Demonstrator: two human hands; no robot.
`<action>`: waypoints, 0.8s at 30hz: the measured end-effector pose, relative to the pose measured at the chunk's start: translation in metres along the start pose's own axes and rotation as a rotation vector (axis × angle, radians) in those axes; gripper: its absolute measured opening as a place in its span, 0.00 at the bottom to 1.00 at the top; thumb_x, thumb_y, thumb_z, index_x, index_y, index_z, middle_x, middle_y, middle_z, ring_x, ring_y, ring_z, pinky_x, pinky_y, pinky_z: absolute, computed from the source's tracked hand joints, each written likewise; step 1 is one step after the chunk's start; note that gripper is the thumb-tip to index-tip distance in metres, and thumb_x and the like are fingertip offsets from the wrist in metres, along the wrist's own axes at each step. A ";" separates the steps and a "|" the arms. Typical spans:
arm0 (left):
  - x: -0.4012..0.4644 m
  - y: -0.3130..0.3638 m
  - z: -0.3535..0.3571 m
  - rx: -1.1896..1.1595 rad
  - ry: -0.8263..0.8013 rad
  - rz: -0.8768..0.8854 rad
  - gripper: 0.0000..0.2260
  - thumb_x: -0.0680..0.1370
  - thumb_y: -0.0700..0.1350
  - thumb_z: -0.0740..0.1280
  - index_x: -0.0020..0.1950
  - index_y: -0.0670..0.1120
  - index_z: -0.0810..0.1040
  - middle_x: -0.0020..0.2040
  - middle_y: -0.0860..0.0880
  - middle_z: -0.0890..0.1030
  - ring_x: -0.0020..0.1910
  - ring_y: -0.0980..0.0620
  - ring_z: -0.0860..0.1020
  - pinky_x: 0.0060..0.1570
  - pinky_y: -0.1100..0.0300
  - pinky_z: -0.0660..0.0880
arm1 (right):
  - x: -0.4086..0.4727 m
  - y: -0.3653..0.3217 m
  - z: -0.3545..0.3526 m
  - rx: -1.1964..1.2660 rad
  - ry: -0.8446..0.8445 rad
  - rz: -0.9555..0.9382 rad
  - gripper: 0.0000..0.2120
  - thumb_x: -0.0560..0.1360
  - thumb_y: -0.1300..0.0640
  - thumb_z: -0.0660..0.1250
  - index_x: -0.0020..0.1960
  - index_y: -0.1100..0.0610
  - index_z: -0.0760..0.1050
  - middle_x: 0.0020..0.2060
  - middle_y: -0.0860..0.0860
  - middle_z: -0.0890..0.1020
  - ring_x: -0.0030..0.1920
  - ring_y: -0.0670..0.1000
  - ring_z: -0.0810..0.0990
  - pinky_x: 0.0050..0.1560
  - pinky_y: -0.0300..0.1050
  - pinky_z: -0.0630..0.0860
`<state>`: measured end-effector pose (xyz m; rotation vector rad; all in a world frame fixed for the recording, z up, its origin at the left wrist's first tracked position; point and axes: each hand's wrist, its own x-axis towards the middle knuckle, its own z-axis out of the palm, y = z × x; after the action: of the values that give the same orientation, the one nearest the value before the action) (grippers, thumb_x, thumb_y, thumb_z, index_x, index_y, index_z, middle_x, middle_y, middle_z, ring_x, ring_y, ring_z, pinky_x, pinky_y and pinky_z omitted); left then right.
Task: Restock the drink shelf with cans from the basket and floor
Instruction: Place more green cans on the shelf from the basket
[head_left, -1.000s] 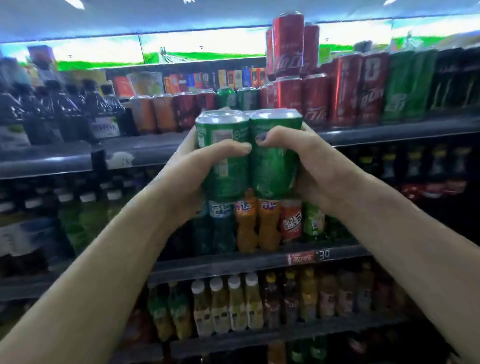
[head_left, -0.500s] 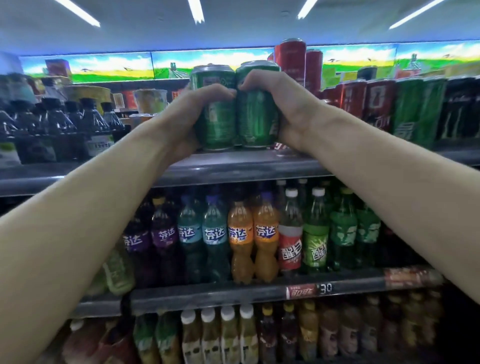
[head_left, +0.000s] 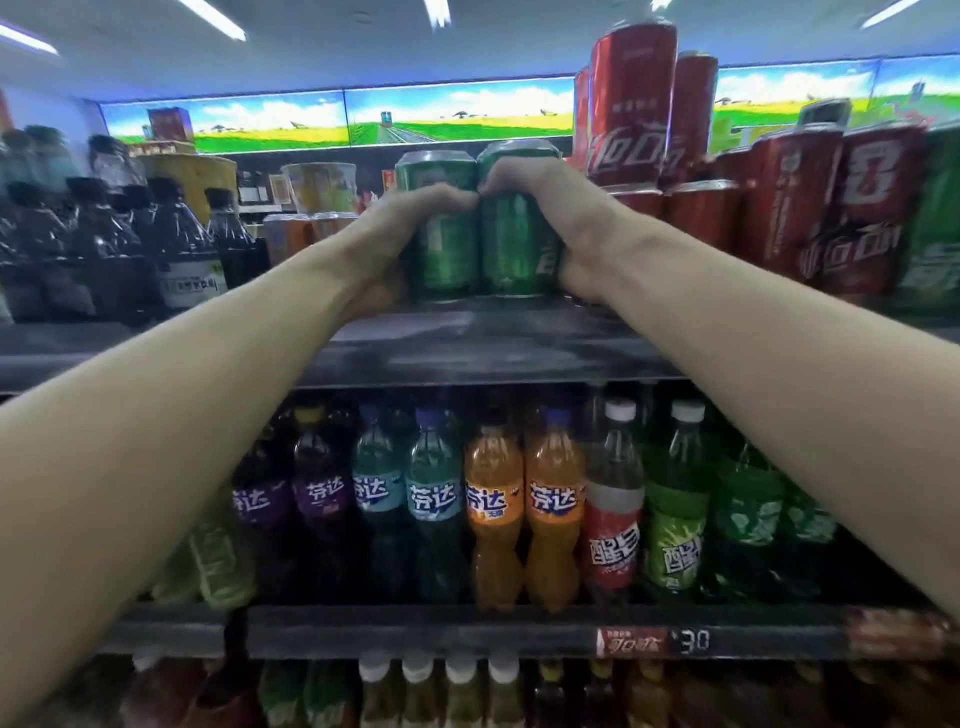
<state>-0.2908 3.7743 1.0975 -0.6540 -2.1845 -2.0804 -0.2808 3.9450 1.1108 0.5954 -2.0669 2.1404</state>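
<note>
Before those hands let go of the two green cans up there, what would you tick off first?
1. Left hand grips the left green can: ok.
2. Right hand grips the right green can: ok.
3. Both cans upright, side by side: ok.
4. Can bases flat on the top shelf: they look down at its surface; full contact cannot tell.
5. Room behind to push them deeper: cannot tell, hidden by the cans.
6. Clearance from the stacked red cans on the right: right hand is close; cannot tell.
</note>
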 end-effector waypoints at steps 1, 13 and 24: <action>0.004 -0.002 -0.001 0.013 0.001 -0.005 0.12 0.80 0.48 0.70 0.62 0.47 0.81 0.56 0.44 0.87 0.55 0.45 0.86 0.56 0.46 0.83 | 0.003 0.003 0.000 0.000 0.004 0.008 0.27 0.64 0.54 0.74 0.62 0.63 0.82 0.55 0.63 0.86 0.55 0.66 0.86 0.55 0.70 0.81; 0.029 -0.019 -0.036 0.146 -0.198 -0.103 0.24 0.78 0.52 0.71 0.74 0.48 0.74 0.68 0.45 0.82 0.68 0.45 0.80 0.72 0.45 0.72 | 0.024 0.026 -0.003 -0.090 0.084 0.103 0.31 0.68 0.52 0.77 0.68 0.56 0.74 0.54 0.57 0.86 0.48 0.56 0.88 0.36 0.48 0.84; 0.029 -0.016 -0.045 0.362 -0.218 -0.094 0.31 0.68 0.57 0.80 0.69 0.55 0.76 0.64 0.53 0.83 0.61 0.57 0.83 0.64 0.60 0.78 | 0.014 0.019 -0.006 -0.547 0.157 0.032 0.52 0.62 0.35 0.81 0.75 0.61 0.67 0.67 0.49 0.75 0.63 0.51 0.76 0.65 0.49 0.75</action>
<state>-0.3336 3.7381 1.0965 -0.7803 -2.6647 -1.6458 -0.3011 3.9472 1.0973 0.3122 -2.4233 1.4647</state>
